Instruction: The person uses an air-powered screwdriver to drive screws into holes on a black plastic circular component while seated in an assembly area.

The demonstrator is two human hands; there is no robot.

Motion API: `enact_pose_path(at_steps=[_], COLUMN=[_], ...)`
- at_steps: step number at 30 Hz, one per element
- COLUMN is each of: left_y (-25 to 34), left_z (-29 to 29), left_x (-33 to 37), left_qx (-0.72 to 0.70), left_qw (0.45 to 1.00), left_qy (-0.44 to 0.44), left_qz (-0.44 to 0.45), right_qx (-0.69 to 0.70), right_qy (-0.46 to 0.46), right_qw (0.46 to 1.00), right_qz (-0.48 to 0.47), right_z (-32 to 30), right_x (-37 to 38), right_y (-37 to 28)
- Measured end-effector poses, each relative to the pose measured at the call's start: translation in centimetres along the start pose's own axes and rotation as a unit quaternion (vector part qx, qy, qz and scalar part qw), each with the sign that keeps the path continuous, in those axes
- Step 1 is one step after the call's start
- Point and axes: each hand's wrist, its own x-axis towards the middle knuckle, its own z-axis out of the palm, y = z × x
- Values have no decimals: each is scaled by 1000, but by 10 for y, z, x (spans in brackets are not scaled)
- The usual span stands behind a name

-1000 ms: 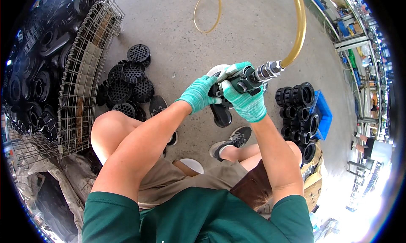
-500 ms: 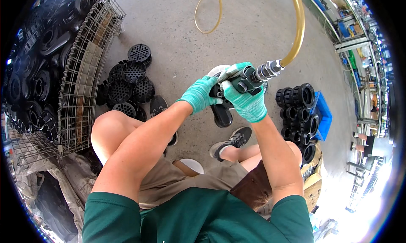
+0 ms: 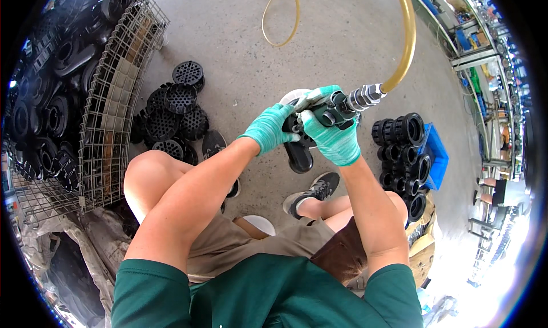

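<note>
My left hand [image 3: 270, 126], in a mint-green knit glove, is closed on a black plastic part [image 3: 299, 158] whose rounded end sticks out below the fingers. In my right hand [image 3: 334, 138], gloved alike, is a black air tool [image 3: 329, 114]; the fingers wrap round its body. A silver coupling [image 3: 365, 97] joins the tool to a yellow air hose [image 3: 407, 40] that rises to the upper right. The tool's working end is against or close to the part, hidden by my gloves. Behind the hands shows the edge of a white round thing [image 3: 294, 94].
At left a wire basket [image 3: 105, 120] is heaped with black plastic parts [image 3: 57, 111]. Round black perforated grates [image 3: 180, 97] lie piled beside it. Black rings [image 3: 394, 131] are stacked at right against a blue crate [image 3: 436, 157]. A thin yellow hose loop [image 3: 297, 14] hangs ahead; shelves [image 3: 476, 60] stand far right.
The air tool and its hose have shifted very slightly to the right. Both hands keep their hold and stay almost in place.
</note>
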Motion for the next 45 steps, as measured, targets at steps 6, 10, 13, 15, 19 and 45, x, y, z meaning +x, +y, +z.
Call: enact_pose_path(at_steps=[6,10,13,15,19,45], left_y=[-73,-64,-37,-33,-48,13], left_z=[32,29,25,21,22,3], left_x=[21,20,14,11,12,-19], left_qx=[-65,-169,-190,-182,-241,47], left_qw=[994,985,982,983,970,998], left_qy=[39,-1,-7,-3,21,27], left_qz=[75,39,9,-2,13,13], right_qx=[26,16,50,-8,-22,44], right_qy=[-16,-13,2,-4,9,144], right_qw=[1000,1000,999,1000,1000,988], right_qz=[5,8,7,15,-11,-40], right_z=[10,8,4,6,13,-21], right_x=[5,2,1,3,6,29], right_y=[2,0,-2,-2,-2,-46])
